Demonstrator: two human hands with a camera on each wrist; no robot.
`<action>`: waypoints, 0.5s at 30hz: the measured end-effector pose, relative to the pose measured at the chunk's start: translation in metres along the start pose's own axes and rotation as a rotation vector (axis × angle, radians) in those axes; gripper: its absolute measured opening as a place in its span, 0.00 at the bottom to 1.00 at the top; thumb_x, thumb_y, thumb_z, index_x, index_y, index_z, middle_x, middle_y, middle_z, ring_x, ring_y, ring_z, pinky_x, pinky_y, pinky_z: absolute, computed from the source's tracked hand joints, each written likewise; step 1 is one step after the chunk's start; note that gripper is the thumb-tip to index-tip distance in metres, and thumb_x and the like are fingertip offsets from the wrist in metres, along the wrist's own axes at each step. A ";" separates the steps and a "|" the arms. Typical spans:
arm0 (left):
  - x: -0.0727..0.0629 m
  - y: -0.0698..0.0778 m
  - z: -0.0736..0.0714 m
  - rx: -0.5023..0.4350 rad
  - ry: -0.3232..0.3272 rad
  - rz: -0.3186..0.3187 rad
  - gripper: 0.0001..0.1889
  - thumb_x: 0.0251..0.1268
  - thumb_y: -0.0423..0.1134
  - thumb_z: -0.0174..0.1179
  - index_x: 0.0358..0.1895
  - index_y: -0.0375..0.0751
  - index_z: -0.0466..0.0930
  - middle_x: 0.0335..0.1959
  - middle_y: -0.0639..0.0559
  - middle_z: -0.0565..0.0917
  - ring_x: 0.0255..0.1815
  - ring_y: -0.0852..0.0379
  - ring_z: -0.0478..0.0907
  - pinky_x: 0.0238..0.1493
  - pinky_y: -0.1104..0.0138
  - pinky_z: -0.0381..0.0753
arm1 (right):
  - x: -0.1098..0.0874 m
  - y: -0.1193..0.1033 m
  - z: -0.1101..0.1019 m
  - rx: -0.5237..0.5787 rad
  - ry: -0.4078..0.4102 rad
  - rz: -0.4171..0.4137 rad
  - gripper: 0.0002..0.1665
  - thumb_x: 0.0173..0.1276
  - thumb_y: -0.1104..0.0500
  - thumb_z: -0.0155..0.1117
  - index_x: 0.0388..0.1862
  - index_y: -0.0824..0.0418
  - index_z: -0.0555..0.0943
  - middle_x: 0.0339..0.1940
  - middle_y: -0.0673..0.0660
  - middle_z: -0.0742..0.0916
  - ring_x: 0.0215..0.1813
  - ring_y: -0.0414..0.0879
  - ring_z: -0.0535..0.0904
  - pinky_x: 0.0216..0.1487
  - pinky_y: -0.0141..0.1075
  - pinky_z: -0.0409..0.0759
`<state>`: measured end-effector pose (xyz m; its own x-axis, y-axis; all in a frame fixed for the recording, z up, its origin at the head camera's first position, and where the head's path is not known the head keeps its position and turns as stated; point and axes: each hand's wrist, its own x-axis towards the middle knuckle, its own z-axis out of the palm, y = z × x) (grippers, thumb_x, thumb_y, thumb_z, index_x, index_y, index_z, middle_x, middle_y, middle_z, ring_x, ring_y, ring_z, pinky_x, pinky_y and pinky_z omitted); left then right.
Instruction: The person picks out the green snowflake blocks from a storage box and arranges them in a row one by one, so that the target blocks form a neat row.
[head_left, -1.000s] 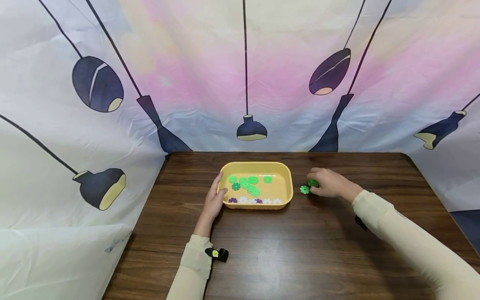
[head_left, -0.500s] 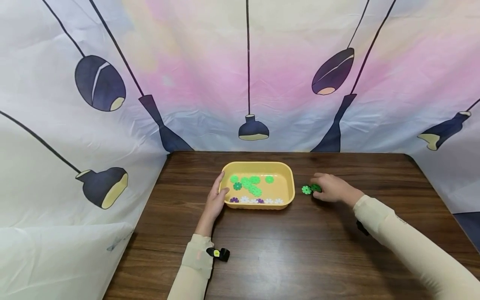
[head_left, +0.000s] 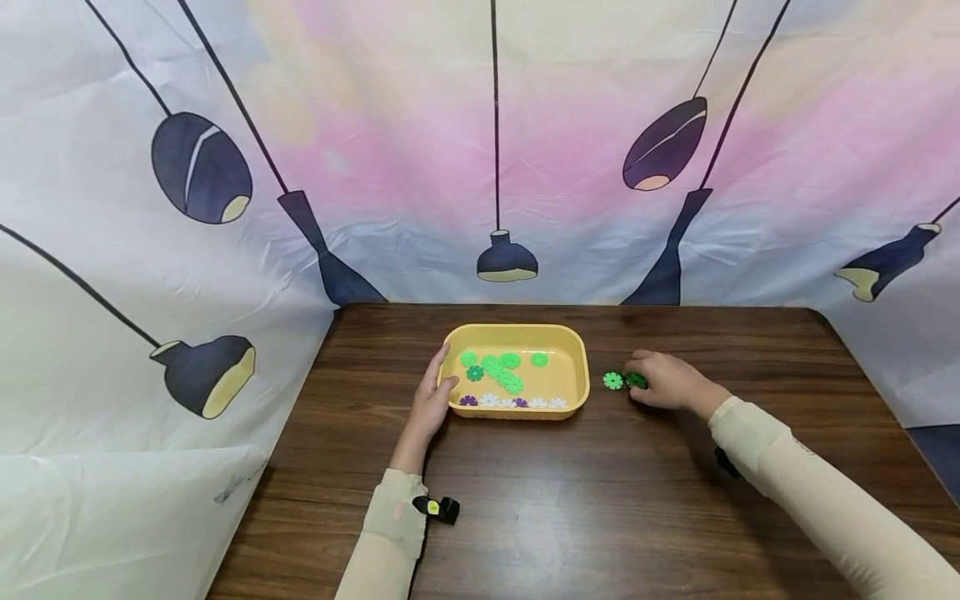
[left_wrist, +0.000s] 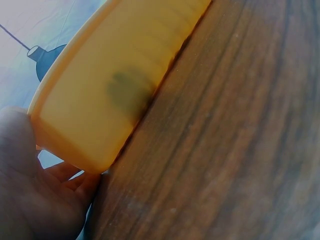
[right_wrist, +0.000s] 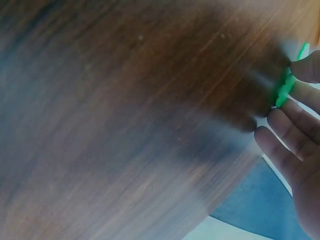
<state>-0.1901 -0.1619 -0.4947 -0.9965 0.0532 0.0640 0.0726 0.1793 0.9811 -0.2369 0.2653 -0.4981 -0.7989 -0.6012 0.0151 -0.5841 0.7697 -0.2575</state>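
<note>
Table (head_left: 540,492), dark wood grain, beneath the fingers (right_wrist: 276,150). Cloth (head_left: 405,150) beyond fingers: pastel, printed with dark lamps (head_left: 507,257).

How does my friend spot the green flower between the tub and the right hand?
On the brown table, find the yellow tub. Just right of it lies the bright green flower. It shows whole; the darker neighbour is partly covered by the right hand.

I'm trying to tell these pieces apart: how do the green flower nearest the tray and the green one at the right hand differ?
The left flower shows whole, while the right flower is partly covered by the right hand. From the head view, the left flower looks bright; the right flower looks darker, perhaps from shade. The left flower sits nearer the yellow tray than the right flower. Both are green and outside it.
</note>
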 end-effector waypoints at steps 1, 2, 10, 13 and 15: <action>0.002 -0.004 0.000 0.002 0.000 -0.002 0.33 0.79 0.28 0.48 0.84 0.36 0.56 0.86 0.38 0.54 0.86 0.39 0.47 0.82 0.43 0.48 | 0.000 0.000 0.000 0.004 0.002 -0.003 0.16 0.68 0.62 0.70 0.52 0.67 0.87 0.46 0.60 0.85 0.36 0.45 0.81 0.38 0.46 0.83; 0.004 -0.008 -0.001 0.004 0.002 -0.004 0.33 0.79 0.28 0.48 0.84 0.36 0.56 0.86 0.38 0.54 0.86 0.39 0.46 0.82 0.43 0.48 | 0.000 0.000 0.000 0.008 0.004 -0.005 0.16 0.68 0.63 0.70 0.52 0.67 0.87 0.46 0.60 0.85 0.36 0.45 0.81 0.38 0.46 0.83; 0.017 -0.038 -0.002 0.019 0.015 0.010 0.33 0.81 0.30 0.48 0.85 0.42 0.55 0.86 0.43 0.54 0.86 0.41 0.47 0.83 0.44 0.48 | 0.000 -0.004 -0.006 0.013 0.047 -0.023 0.15 0.69 0.63 0.70 0.52 0.68 0.87 0.42 0.57 0.83 0.33 0.41 0.76 0.35 0.43 0.80; 0.016 -0.039 -0.002 0.021 0.016 0.020 0.34 0.80 0.31 0.50 0.85 0.44 0.56 0.86 0.44 0.55 0.86 0.42 0.48 0.82 0.44 0.50 | 0.007 -0.011 -0.015 0.028 0.089 -0.042 0.15 0.70 0.63 0.70 0.53 0.68 0.87 0.41 0.56 0.83 0.34 0.41 0.76 0.35 0.42 0.79; 0.015 -0.039 -0.002 0.025 0.016 0.022 0.33 0.80 0.32 0.50 0.85 0.45 0.57 0.86 0.44 0.56 0.86 0.42 0.49 0.82 0.44 0.50 | 0.014 -0.017 -0.022 0.036 0.123 -0.061 0.15 0.71 0.64 0.69 0.53 0.68 0.87 0.42 0.57 0.84 0.35 0.42 0.78 0.36 0.43 0.81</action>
<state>-0.2084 -0.1701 -0.5319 -0.9952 0.0419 0.0888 0.0955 0.2026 0.9746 -0.2416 0.2486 -0.4721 -0.7750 -0.6140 0.1496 -0.6283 0.7231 -0.2870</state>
